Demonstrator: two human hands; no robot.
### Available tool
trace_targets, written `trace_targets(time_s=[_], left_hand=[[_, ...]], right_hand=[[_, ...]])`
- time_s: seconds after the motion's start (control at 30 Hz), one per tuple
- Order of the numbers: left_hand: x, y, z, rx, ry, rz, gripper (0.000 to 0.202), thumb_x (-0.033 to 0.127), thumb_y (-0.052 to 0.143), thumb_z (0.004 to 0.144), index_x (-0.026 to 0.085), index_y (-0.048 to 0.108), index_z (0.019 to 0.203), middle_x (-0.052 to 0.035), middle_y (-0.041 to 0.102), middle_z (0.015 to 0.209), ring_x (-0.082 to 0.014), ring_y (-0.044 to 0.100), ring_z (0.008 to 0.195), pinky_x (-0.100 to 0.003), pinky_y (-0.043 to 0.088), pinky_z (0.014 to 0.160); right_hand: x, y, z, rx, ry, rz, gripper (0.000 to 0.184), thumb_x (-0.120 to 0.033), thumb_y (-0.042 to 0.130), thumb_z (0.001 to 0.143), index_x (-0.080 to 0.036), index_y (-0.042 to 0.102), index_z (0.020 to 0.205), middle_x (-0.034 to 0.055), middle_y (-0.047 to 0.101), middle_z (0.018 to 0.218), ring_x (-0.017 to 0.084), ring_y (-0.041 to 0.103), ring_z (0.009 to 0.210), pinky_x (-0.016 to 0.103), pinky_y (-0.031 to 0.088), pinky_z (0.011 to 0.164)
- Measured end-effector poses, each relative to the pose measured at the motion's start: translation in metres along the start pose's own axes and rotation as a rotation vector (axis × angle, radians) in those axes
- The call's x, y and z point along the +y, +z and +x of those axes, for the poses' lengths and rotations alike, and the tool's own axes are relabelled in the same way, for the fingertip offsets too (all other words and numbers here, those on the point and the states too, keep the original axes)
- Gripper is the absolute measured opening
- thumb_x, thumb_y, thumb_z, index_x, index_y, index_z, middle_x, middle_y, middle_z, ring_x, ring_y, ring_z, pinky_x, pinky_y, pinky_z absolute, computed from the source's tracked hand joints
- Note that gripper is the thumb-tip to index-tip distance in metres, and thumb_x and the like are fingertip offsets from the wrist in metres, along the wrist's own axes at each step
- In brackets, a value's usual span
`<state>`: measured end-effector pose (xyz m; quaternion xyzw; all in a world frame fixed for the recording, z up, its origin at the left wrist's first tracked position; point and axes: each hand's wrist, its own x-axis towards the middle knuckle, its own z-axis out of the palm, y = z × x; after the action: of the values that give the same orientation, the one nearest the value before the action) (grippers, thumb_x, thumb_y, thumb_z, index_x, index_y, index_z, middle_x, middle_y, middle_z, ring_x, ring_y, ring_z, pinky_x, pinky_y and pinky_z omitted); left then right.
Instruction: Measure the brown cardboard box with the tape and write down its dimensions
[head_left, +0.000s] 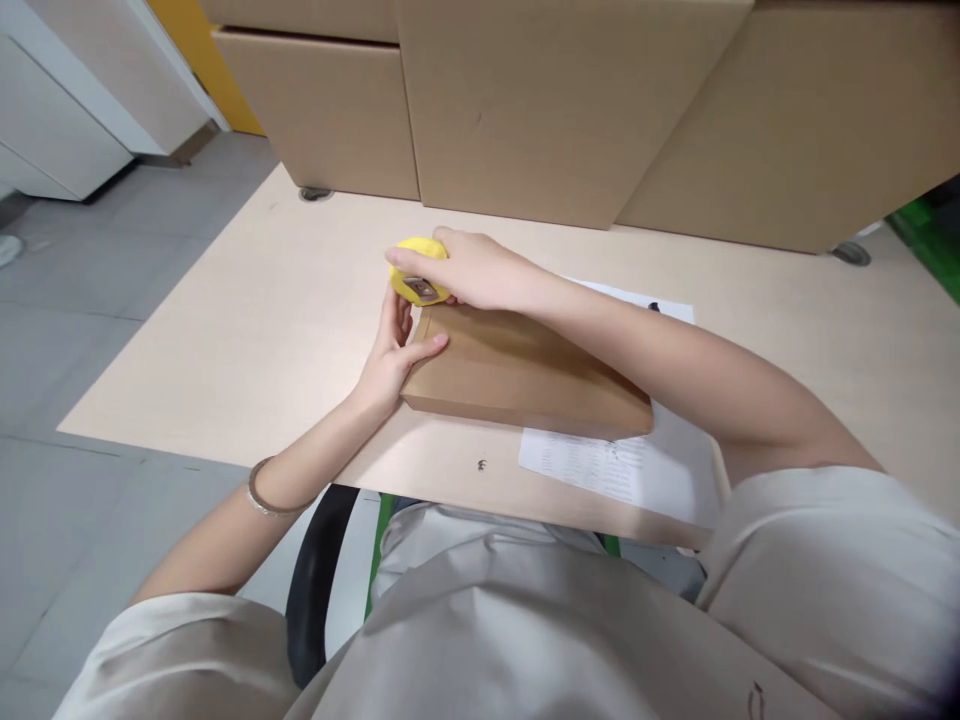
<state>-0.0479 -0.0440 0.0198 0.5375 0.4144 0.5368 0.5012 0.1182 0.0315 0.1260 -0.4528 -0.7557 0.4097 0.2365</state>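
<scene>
Right hand (472, 270): grips yellow tape measure (418, 275) at cardboard box (525, 375) far corner;
Left hand (391, 355): loose, thumb on that corner;
Tape: not out yet

I see a pale laminate table (225, 330) across the centre, with large cardboard boxes (555, 100) lined along its far edge. Grey tiled floor (90, 290) lies left. A white cabinet (67, 100) and a yellow panel (199, 50) stand far left. Lighting is even.
</scene>
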Motion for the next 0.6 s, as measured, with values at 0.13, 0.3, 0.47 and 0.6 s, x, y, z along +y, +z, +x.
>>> trace_targets(time_s=[0.13, 0.3, 0.47, 0.6], left_hand=[[0.004, 0.002, -0.002, -0.028, -0.045, -0.063, 0.117, 0.03, 0.088, 0.084, 0.04, 0.025, 0.183, -0.0026, 0.029, 0.193, -0.0341, 0.026, 0.179, -0.052, 0.028, 0.145], [0.001, -0.004, -0.001, -0.051, -0.12, -0.072, 0.115, 0.024, 0.085, 0.083, 0.042, 0.029, 0.182, 0.0029, 0.022, 0.195, -0.0343, 0.006, 0.182, -0.054, 0.019, 0.147], [0.0, -0.005, -0.001, -0.037, -0.135, -0.055, 0.111, 0.022, 0.083, 0.084, 0.043, 0.034, 0.18, 0.0031, 0.025, 0.194, -0.0346, 0.003, 0.182, -0.057, 0.016, 0.147], [0.001, -0.004, -0.001, -0.023, -0.126, -0.054, 0.11, 0.019, 0.082, 0.083, 0.042, 0.035, 0.18, 0.002, 0.026, 0.194, -0.034, 0.004, 0.182, -0.055, 0.019, 0.147]], right_hand=[[0.013, -0.003, 0.0, -0.009, -0.041, 0.061, 0.057, -0.082, 0.073, 0.096, -0.03, 0.058, 0.079, -0.0003, 0.064, 0.071, 0.022, 0.06, 0.075, 0.034, 0.049, 0.067], [0.032, -0.037, -0.03, -0.047, 0.028, 0.213, 0.05, -0.076, 0.077, 0.097, -0.028, 0.067, 0.084, -0.0004, 0.063, 0.071, 0.017, 0.054, 0.062, 0.032, 0.045, 0.058], [0.074, -0.101, -0.096, 0.211, 0.133, 0.234, 0.039, -0.06, 0.074, 0.099, -0.024, 0.071, 0.083, 0.0054, 0.073, 0.084, 0.017, 0.057, 0.063, 0.03, 0.039, 0.052], [0.119, -0.134, -0.143, 0.373, 0.253, 0.283, 0.028, -0.052, 0.07, 0.089, -0.024, 0.073, 0.081, 0.0074, 0.071, 0.076, 0.02, 0.058, 0.062, 0.032, 0.035, 0.05]])
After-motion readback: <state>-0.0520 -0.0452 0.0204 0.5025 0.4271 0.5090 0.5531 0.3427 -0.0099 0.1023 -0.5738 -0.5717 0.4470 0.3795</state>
